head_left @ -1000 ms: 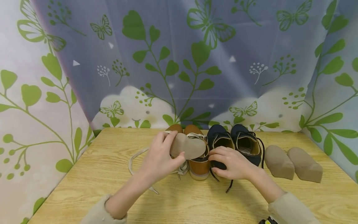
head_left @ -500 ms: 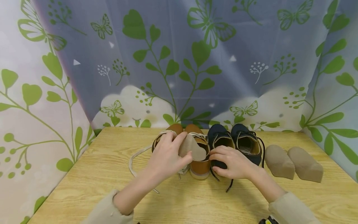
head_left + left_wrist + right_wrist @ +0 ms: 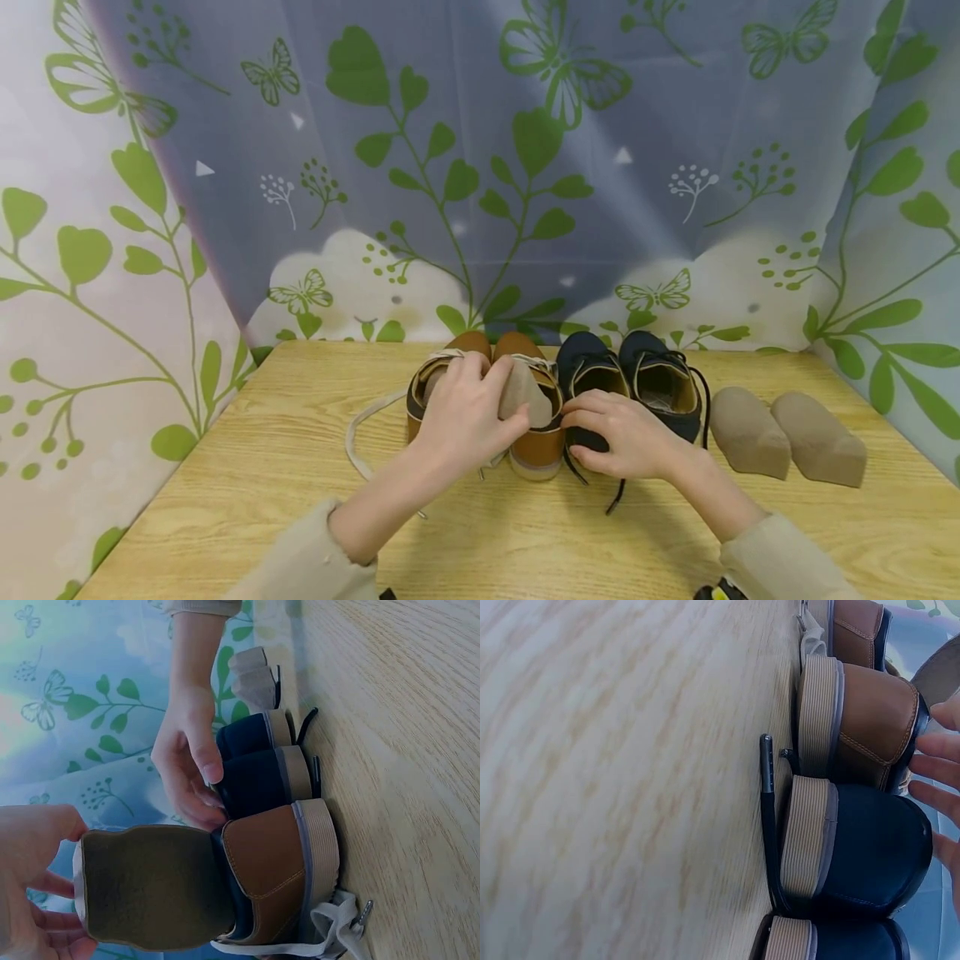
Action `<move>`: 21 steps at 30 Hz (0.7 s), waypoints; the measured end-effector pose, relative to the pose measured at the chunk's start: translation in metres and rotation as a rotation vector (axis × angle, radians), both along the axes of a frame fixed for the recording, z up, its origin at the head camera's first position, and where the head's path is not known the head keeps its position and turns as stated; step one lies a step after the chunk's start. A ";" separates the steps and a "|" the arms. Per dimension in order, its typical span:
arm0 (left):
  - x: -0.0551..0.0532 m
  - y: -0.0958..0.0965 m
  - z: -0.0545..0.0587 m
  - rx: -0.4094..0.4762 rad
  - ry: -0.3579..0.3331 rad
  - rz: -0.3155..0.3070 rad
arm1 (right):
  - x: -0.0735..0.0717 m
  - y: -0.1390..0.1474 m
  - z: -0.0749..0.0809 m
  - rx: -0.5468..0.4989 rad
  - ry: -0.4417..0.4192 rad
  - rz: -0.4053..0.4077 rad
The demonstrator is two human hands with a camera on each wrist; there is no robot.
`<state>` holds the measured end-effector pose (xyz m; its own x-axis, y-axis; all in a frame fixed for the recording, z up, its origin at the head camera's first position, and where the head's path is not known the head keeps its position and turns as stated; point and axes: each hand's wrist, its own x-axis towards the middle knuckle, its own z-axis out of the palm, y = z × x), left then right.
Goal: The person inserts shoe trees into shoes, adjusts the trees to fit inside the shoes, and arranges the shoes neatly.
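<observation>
My left hand [image 3: 465, 421] grips a beige moulded shoe insert [image 3: 154, 889] by its broad end. The insert's other end is inside the right-hand brown shoe [image 3: 536, 450], tilted down through the opening. At that shoe's heel collar are the fingertips of my right hand [image 3: 622, 433], which lies over the heel of the nearer navy shoe [image 3: 870, 851], fingers loosely bent. Partly behind my left hand stands the other brown shoe [image 3: 468, 342], where something beige shows in its opening. Its pale lace [image 3: 358, 433] trails on the table.
To the right of the second navy shoe [image 3: 643, 348] lie two more beige inserts [image 3: 750, 437] side by side on the wooden table [image 3: 480, 550]. A black lace [image 3: 769, 825] hangs near the navy heels. A leaf-and-butterfly patterned cloth [image 3: 420, 208] closes off the back.
My left hand has moved right and tipped the insert, so more of it has gone down into the right-hand brown shoe. The right hand has stayed put.
</observation>
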<state>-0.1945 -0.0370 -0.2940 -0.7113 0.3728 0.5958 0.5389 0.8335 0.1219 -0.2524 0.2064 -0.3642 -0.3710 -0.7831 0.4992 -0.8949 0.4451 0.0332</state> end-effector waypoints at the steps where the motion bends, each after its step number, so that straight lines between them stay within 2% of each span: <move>1: -0.001 0.001 -0.001 -0.007 0.015 0.000 | 0.000 0.000 0.000 0.000 -0.006 -0.006; 8: -0.007 0.007 -0.006 -0.049 0.120 0.005 | 0.001 0.000 0.001 0.003 -0.033 -0.032; 21: -0.012 0.017 -0.013 -0.072 0.158 0.030 | 0.000 -0.001 0.001 -0.004 -0.029 -0.018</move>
